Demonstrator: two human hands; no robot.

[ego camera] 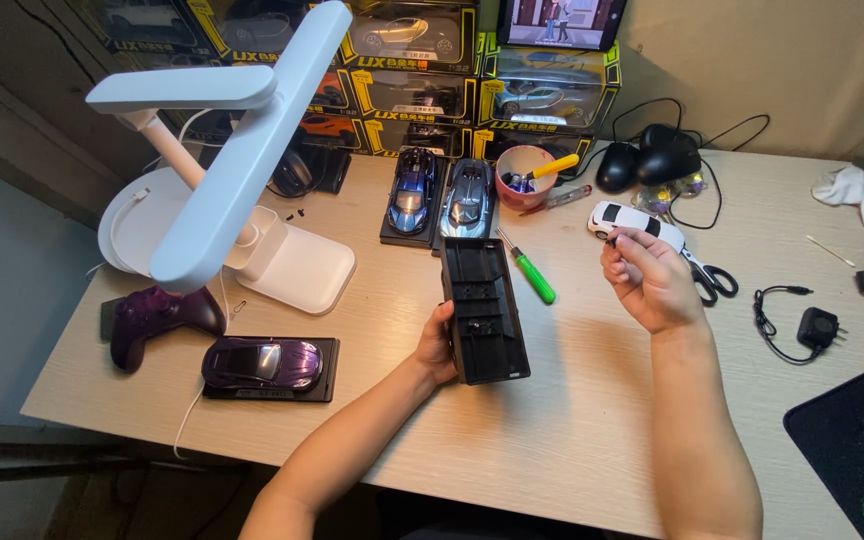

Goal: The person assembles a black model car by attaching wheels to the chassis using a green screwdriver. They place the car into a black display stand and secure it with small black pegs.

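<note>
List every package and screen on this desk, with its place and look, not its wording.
Stack of model car boxes: back of the desk against the wall, black and yellow cartons with clear windows showing cars.
Rightmost box: behind the pink cup, holds a silver-blue car.
Screen: on top of that box, dark frame, lit picture, partly cut off.
Mouse pad: right front corner, black with a green design.

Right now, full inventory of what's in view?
display base: 1, black, left hand, desk centre
model cars on stands: 3; purple front left, blue and grey at back
white car: 1, behind right hand
screwdriver: 1, green handle, centre
lamp: 1, white, left
game controller: 1, purple, left
cup: 1, red, back
scissors: 1, black, right
charger: 1, black, right
boxed cars: several, back wall
hands: left grips base; right pinched, contents unclear
</note>
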